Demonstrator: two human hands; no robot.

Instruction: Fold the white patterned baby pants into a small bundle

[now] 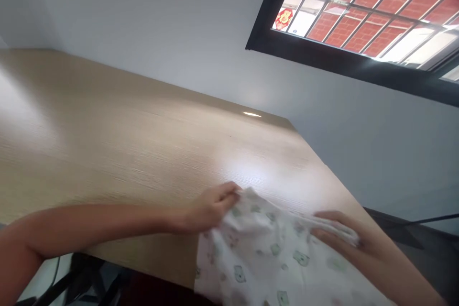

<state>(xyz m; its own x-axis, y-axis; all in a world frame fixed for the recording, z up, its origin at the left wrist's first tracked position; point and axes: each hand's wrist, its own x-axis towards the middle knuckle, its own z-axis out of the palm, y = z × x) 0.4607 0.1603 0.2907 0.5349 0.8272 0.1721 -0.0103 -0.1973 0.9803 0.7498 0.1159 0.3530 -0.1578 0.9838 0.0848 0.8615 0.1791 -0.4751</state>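
Note:
A white cloth printed with small green and brownish figures hangs over the near edge of the table. It may be a garment, but its shape is partly out of frame. My left hand is closed on its upper left corner, fingers curled tightly. On the other side, my right hand pinches the upper right edge, where a folded white band lies between thumb and fingers. Between the two hands the top edge sags slightly. Some blur softens the cloth and the right hand.
The pale wood-grain table reaches back to a grey wall. A dark-framed window with metal bars is at the upper right. Dark legs or chair parts show below the table at lower left.

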